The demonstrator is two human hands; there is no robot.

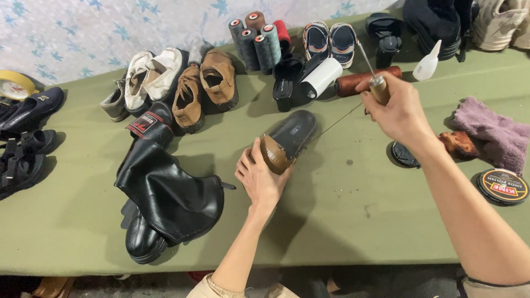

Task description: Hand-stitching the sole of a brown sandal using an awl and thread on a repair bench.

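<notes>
On green table (pixel 342 209) | L hand (pixel 259 179) fingers grip brown shoe (pixel 287 140) toe | R hand (pixel 397 113) fist clamps awl (pixel 375 80) (thread taut)

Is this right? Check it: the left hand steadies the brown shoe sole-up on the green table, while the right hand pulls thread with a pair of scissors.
Not quite. The head view shows the right hand holding a wooden-handled awl, not scissors, with thread running to the shoe. The rest stands: the left hand steadies the brown shoe sole-up on the green table.
</notes>
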